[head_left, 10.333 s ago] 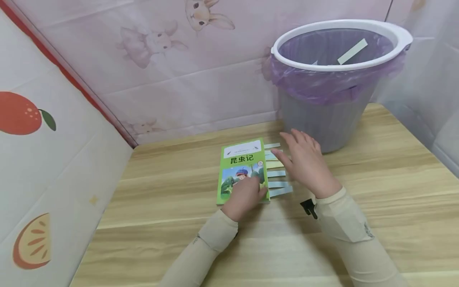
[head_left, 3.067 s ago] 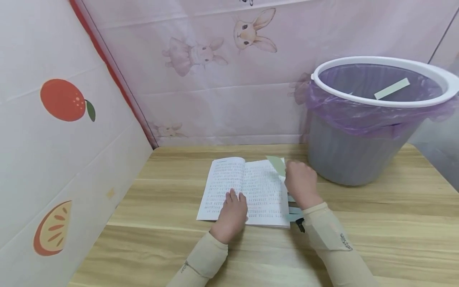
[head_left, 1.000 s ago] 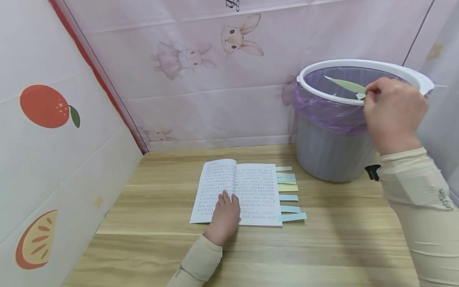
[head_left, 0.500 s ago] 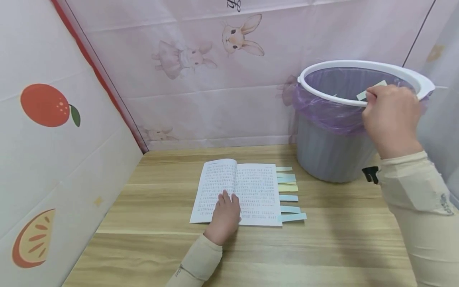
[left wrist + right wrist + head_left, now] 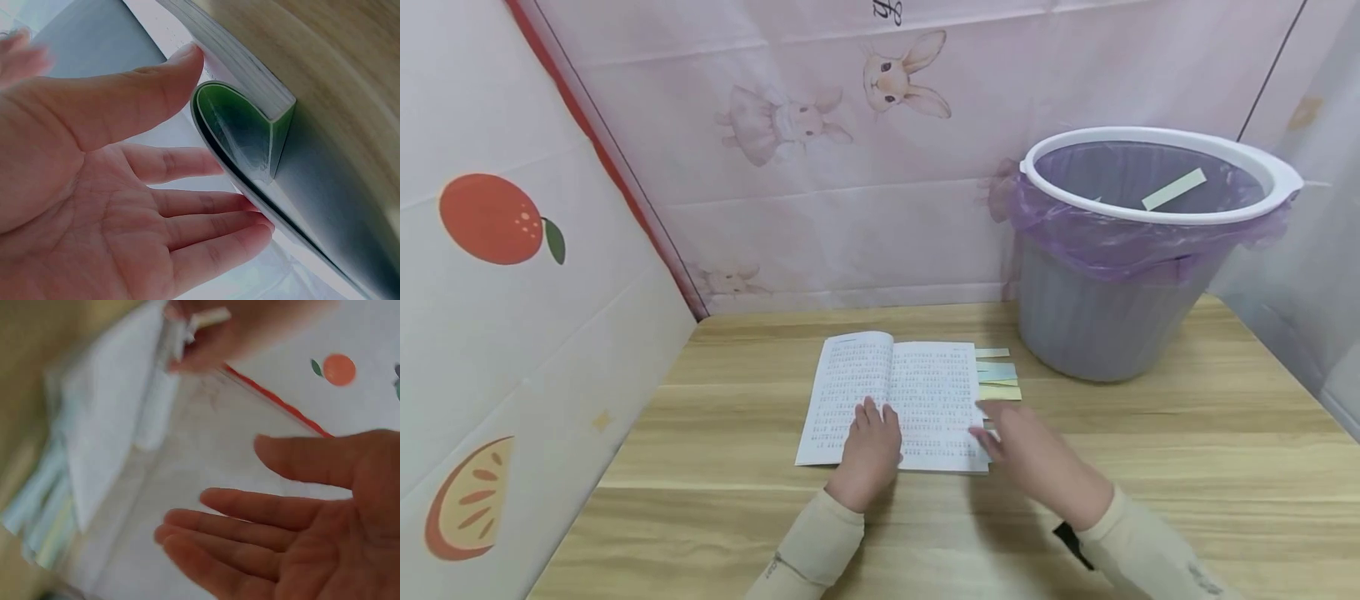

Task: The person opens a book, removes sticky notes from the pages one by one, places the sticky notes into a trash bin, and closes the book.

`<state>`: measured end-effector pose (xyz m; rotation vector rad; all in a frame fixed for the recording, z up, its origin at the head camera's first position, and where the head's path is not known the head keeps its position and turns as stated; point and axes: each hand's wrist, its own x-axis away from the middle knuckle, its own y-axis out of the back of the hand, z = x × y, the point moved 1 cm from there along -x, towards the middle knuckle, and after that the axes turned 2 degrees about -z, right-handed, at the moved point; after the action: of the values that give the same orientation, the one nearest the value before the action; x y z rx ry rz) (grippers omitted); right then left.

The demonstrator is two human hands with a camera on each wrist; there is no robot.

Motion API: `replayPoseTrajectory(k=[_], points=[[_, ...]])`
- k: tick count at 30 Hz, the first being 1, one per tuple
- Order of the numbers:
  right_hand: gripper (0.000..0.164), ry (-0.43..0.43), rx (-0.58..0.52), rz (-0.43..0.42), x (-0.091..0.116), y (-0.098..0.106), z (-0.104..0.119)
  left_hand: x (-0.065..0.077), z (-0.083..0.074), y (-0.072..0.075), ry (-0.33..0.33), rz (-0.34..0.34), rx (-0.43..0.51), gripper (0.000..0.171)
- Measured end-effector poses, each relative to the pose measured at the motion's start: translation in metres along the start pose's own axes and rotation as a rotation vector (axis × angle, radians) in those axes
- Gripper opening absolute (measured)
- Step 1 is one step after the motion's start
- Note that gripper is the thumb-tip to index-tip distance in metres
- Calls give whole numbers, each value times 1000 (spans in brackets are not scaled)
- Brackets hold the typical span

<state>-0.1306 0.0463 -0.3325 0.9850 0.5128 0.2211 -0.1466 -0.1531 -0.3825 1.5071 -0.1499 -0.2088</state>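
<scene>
An open book (image 5: 936,375) with printed pages lies on the wooden table in the head view. My left hand (image 5: 872,450) rests on it near the gutter, fingers straight; the left wrist view shows the thumb on one side and the fingers spread on the curved-back pages and green cover (image 5: 234,128). My right hand (image 5: 1037,454), blurred, is at the book's right edge with its fingers extended. In the right wrist view its palm is bare. Pale blue and yellow paper strips (image 5: 1000,371) stick out of the right edge; the lower ones are hidden behind my right hand.
A grey bin (image 5: 1090,308) with a purple liner and white rim stands at the table's back right. A pale green strip (image 5: 1174,190) lies inside it. Fabric walls (image 5: 970,242) border the table at the back and left.
The book has gone from closed to open. My right hand pulled a green strip from it, carried it over the bin, and is back at the book without it. My left hand stays put lately.
</scene>
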Motion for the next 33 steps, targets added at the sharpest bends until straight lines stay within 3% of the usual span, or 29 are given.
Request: replayPoseTrajectory(k=[2, 5, 10, 17, 23, 33], points=[[37, -22, 35, 79, 8, -17, -2, 0, 0, -1, 2, 7, 4, 63], [42, -11, 74, 120, 19, -34, -4, 1, -1, -2, -8, -6, -16, 63], [42, -23, 70, 157, 28, -49, -4, 2, 0, 0, -17, -29, -47, 63], [51, -108, 88, 267, 35, -62, -3, 2, 0, 1, -22, -27, -66, 63], [50, -108, 132, 220, 38, -67, 3, 2, 0, 0, -22, -24, -77, 63], [42, -136, 86, 166, 40, -65, 9, 3, 0, 0, -36, -68, -93, 62]])
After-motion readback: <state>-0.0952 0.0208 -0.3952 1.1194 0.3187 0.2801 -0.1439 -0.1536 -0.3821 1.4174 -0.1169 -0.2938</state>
